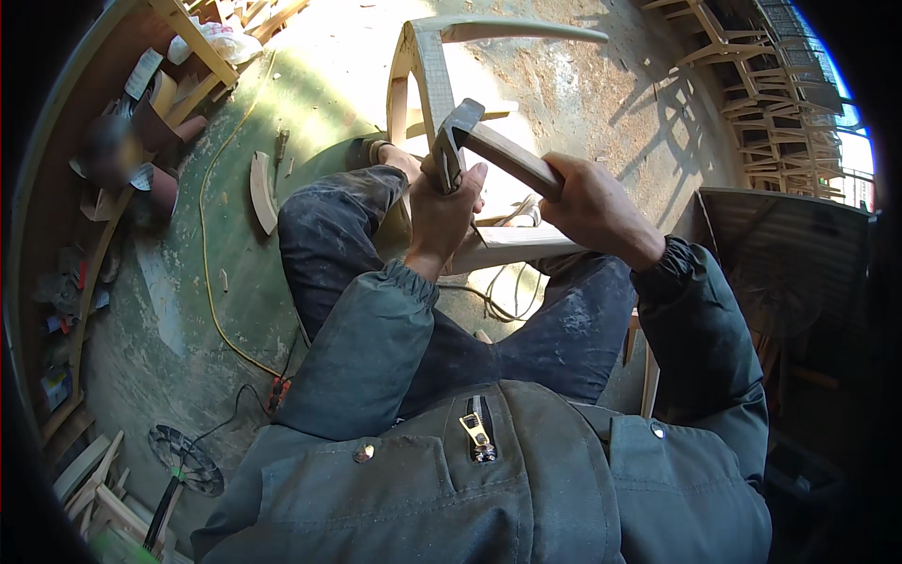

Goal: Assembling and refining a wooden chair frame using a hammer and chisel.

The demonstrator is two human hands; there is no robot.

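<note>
White bag [225,43] lies aside, contents unclear; right hand [601,205] holds hammer [512,158].

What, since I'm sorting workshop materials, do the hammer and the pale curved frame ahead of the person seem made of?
Hammer head: probably bare steel, from its grey sheen.
Hammer handle: likely wood, judging by its matte brown surface.
Frame: apparently unpainted wood, from its pale natural colour; a clear coat can't be ruled out.

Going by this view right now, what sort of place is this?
Probably a woodworking or furniture workshop: a hammer in the right hand, an unpainted curved wooden frame ahead, and more bare wooden frames massed at upper right.
</note>
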